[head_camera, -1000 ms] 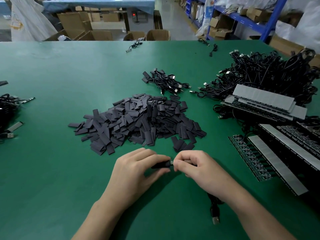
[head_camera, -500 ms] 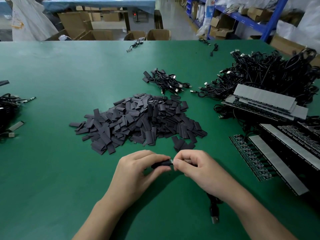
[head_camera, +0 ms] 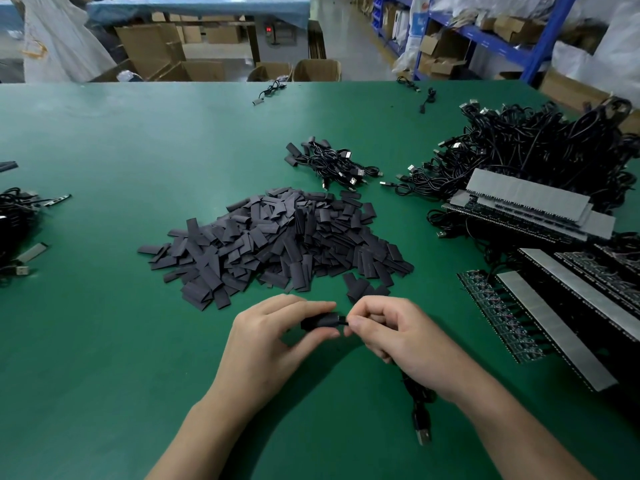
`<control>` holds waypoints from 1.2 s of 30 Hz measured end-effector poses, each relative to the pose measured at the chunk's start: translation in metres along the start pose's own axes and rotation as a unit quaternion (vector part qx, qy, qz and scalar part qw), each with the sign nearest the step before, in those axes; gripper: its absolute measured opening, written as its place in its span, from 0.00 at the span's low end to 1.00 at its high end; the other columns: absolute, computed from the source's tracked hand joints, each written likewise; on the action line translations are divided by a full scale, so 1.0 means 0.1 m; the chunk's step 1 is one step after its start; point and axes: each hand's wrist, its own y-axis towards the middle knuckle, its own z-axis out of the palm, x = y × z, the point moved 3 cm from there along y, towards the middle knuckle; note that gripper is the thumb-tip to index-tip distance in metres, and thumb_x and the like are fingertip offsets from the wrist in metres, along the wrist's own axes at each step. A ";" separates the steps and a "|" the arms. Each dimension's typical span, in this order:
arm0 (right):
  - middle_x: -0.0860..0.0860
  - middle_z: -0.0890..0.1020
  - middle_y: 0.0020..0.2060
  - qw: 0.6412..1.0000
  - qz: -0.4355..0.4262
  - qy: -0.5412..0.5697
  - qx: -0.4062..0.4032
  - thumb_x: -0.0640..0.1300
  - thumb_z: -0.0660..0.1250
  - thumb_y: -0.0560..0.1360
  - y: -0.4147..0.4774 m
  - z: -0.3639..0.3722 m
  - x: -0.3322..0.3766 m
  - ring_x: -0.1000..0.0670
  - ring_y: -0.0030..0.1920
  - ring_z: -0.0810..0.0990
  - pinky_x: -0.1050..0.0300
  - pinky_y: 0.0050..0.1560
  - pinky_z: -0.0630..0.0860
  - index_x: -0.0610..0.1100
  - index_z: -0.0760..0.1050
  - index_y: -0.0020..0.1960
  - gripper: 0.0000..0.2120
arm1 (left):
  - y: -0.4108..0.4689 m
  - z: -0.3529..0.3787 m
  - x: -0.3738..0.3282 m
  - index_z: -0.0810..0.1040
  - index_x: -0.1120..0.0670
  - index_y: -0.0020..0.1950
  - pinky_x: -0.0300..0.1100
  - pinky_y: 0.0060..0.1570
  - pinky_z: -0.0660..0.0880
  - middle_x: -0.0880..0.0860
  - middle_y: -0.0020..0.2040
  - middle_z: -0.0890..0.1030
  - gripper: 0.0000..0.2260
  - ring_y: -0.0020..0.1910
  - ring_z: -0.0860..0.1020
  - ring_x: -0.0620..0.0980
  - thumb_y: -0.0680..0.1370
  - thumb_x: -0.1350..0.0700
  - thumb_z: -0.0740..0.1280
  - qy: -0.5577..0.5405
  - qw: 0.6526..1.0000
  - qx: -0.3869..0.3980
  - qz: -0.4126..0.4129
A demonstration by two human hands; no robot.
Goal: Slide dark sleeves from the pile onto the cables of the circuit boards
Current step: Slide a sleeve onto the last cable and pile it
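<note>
Head view: just in front of the pile of dark sleeves, the left hand has its grip pinched on one sleeve. The right hand pinches the cable end at the sleeve's mouth. The sleeve looks light, soft and easily flattened, so it is best held by its edges. Cardboard boxes far behind the pile are open, their contents unseen.

The dark sleeve farther along the cable, nearer the right hand than before.
</note>
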 end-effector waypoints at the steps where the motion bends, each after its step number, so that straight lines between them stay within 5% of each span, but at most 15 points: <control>1: 0.57 0.71 0.28 1.000 0.001 0.012 -0.002 0.57 0.64 0.77 0.00 -0.02 0.00 0.51 0.32 0.67 0.50 0.37 0.66 0.51 0.80 0.45 0.12 | 0.00 -0.02 0.01 0.87 0.51 0.55 0.39 0.45 0.78 0.42 0.46 0.84 0.14 0.44 0.82 0.41 0.75 0.44 0.75 0.001 1.000 -0.006 -0.008; 7: 0.56 0.72 0.29 1.000 -0.005 0.025 -0.013 0.57 0.65 0.77 0.01 -0.02 0.00 0.50 0.33 0.68 0.48 0.37 0.66 0.52 0.81 0.44 0.11 | 0.00 -0.08 0.05 0.88 0.51 0.53 0.40 0.44 0.78 0.42 0.46 0.85 0.12 0.45 0.82 0.40 0.73 0.48 0.76 -0.041 0.999 -0.009 -0.030; 12: 0.62 0.74 0.28 0.999 -0.022 -0.005 -0.047 0.55 0.65 0.77 0.02 -0.04 0.02 0.59 0.33 0.71 0.58 0.39 0.68 0.52 0.81 0.45 0.09 | 0.01 -0.07 0.09 0.87 0.49 0.54 0.38 0.44 0.78 0.42 0.44 0.85 0.12 0.42 0.83 0.45 0.73 0.47 0.77 -0.075 0.994 -0.046 -0.066; 20: 0.53 0.79 0.30 0.998 -0.025 0.044 -0.047 0.53 0.66 0.78 0.01 0.04 0.05 0.57 0.34 0.77 0.66 0.38 0.72 0.51 0.81 0.46 0.08 | -0.02 -0.06 0.12 0.86 0.42 0.49 0.32 0.46 0.78 0.37 0.43 0.86 0.07 0.42 0.85 0.40 0.71 0.48 0.75 -0.103 0.977 -0.118 -0.147; 36: 0.51 0.82 0.31 0.997 -0.003 0.055 -0.056 0.56 0.65 0.77 0.01 0.13 0.06 0.53 0.35 0.80 0.62 0.37 0.74 0.52 0.80 0.44 0.10 | 0.02 -0.05 0.00 0.88 0.51 0.52 0.29 0.46 0.76 0.40 0.46 0.86 0.09 0.42 0.84 0.41 0.73 0.52 0.74 -0.052 0.986 -0.123 -0.097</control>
